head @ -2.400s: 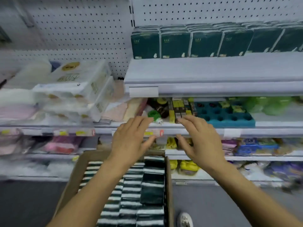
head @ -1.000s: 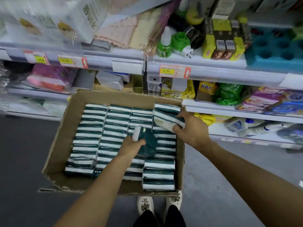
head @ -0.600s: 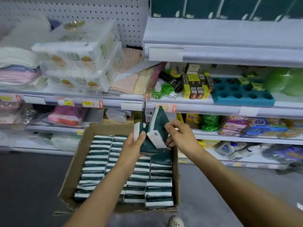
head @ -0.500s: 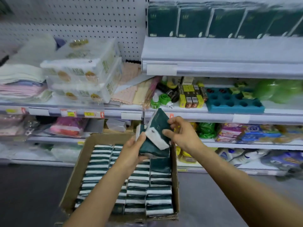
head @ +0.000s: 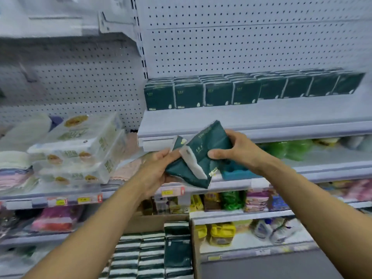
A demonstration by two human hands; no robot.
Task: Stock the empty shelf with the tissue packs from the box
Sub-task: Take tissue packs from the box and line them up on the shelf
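I hold two dark green tissue packs point(head: 201, 156) with white ends, pressed together and tilted, just below the front lip of the grey shelf point(head: 241, 119). My left hand point(head: 155, 170) grips them from the lower left. My right hand point(head: 239, 150) grips the upper pack from the right. A row of the same green packs point(head: 217, 93) stands upright along the back of that shelf, against the pegboard. Below, the cardboard box point(head: 157, 222) holds several more packs point(head: 153, 254) standing on edge.
White multi-pack tissue bundles point(head: 80, 150) are stacked on the left shelf. A blue tray point(head: 233, 174) and green bags point(head: 289, 150) sit on the shelf under the grey one. Lower shelves carry mixed goods. Grey floor point(head: 271, 266) lies right of the box.
Both hands lifted the two packs out of the box and up to the level of the grey shelf's front edge. My view tilted up with them.
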